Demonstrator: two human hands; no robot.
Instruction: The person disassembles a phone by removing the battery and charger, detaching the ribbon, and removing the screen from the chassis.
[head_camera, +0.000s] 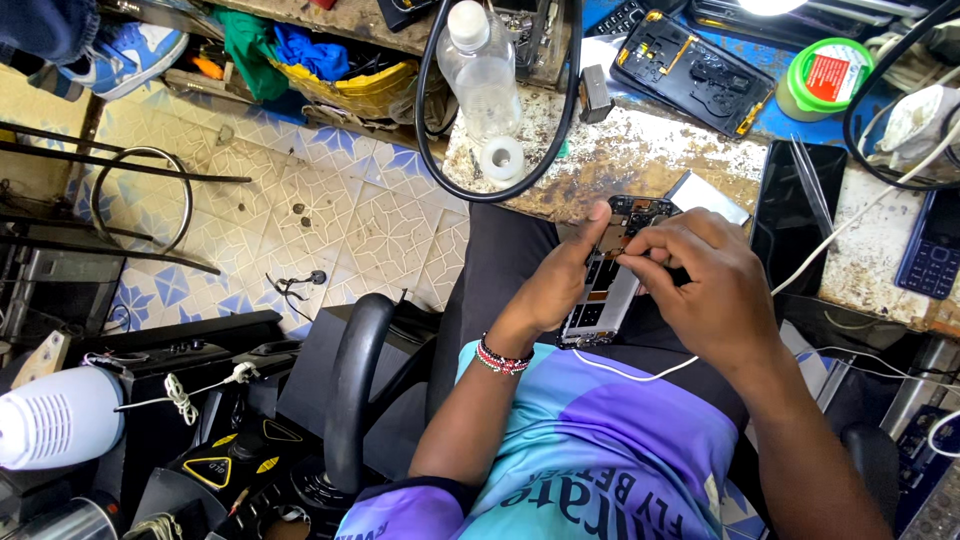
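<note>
My left hand (560, 285) grips an opened phone (608, 290), its back off and its inner boards showing, held over my lap. My thumb rests near the top of the phone. My right hand (700, 285) comes in from the right with its fingertips pinched on a small part or thin tool at the phone's upper middle; what it pinches is too small to tell. A beaded band sits on my left wrist (503, 358).
A worn workbench (640, 150) ahead holds a clear plastic bottle (482, 70), a tape roll (501, 158), a black phone shell (700, 75), a dark phone with tweezers (800, 195), a green tub (826, 78), a keypad phone (933, 245). Black cable loops (430, 130). Tiled floor and clutter lie left.
</note>
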